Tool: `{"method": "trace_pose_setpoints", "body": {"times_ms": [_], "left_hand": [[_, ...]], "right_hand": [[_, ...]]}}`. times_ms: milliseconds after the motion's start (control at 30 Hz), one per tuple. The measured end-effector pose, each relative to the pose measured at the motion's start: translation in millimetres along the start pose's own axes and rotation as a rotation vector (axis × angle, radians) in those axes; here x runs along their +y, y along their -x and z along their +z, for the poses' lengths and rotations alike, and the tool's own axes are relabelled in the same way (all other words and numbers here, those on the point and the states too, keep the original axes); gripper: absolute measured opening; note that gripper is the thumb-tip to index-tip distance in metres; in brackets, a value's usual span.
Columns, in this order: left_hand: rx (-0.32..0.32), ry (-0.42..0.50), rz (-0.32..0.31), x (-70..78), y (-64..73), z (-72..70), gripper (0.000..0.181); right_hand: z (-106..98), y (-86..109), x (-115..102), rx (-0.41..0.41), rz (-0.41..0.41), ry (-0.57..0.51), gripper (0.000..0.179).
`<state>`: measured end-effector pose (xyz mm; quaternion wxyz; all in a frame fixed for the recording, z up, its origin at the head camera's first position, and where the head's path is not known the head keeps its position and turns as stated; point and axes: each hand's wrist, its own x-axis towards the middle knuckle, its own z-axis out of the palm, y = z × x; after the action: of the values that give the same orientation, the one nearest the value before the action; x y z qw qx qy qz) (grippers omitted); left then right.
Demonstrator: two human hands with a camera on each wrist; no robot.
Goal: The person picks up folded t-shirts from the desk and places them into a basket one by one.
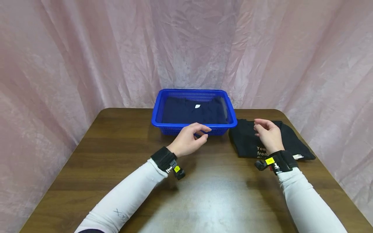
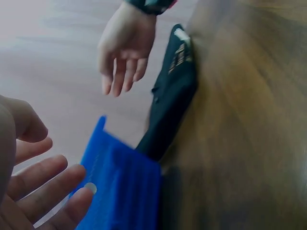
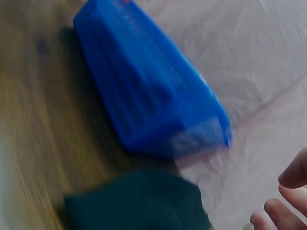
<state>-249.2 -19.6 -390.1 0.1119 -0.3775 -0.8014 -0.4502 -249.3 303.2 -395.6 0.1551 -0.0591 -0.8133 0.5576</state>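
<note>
My left hand (image 1: 190, 139) hovers in front of the blue plastic basket (image 1: 155, 111), its fingers loosely bent with nothing between them. In the basket lies dark navy folded clothing (image 1: 183, 113) with a small white label. Farther right, my right hand (image 1: 268, 136) hangs over a black folded garment (image 1: 245, 140) printed with light lettering, and partly hides it from the head camera. That hand's fingers are relaxed and hold nothing. In the left wrist view, a gap shows between the right hand (image 2: 127, 50) and the garment (image 2: 170, 105).
Brown wooden table (image 1: 116, 155) under everything, with a bright reflection near its front. A pink curtain (image 1: 116, 64) hangs behind and along both sides. The black garment lies by the right table edge, its near left corner close to the basket.
</note>
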Motion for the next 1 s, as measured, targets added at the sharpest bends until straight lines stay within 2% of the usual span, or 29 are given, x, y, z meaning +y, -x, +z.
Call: {"method": "trace_pose_setpoints", "body": {"times_ms": [67, 167, 267, 400, 500, 600, 733, 867, 1000], "left_hand": [[-0.029, 0.010, 0.010, 2.3, -1.8, 12.3, 0.023], [-0.106, -0.006, -0.002, 5.6, -5.7, 29.9, 0.024], [-0.186, -0.085, -0.021, 6.5, -10.7, 47.0, 0.025], [-0.267, -0.187, -0.027, 5.8, -18.6, 73.4, 0.030], [-0.331, -0.225, -0.036, 6.4, -24.0, 94.1, 0.036], [-0.394, -0.288, -0.054, 8.9, -31.7, 112.2, 0.042], [-0.482, -0.369, -0.099, 11.9, -39.7, 128.2, 0.048], [-0.589, -0.401, -0.160, 15.0, -39.1, 135.9, 0.050], [-0.633, -0.418, -0.201, 17.8, -37.0, 137.9, 0.049]], "right_hand": [[-8, -2.8, 6, -0.008, 0.025, 0.063, 0.036], [-21, -6.9, 13, -0.057, 0.076, 0.206, 0.042], [-35, -11.7, 19, -0.107, 0.129, 0.354, 0.046], [-51, -18.4, 28, -0.090, 0.209, 0.530, 0.046], [-60, -23.1, 33, -0.071, 0.284, 0.640, 0.048], [-69, -29.1, 41, -0.085, 0.317, 0.691, 0.052], [-82, -35.8, 53, -0.180, 0.246, 0.724, 0.055], [-94, -37.0, 66, -0.321, 0.220, 0.697, 0.058], [-103, -37.8, 74, -0.374, 0.233, 0.665, 0.061]]}}
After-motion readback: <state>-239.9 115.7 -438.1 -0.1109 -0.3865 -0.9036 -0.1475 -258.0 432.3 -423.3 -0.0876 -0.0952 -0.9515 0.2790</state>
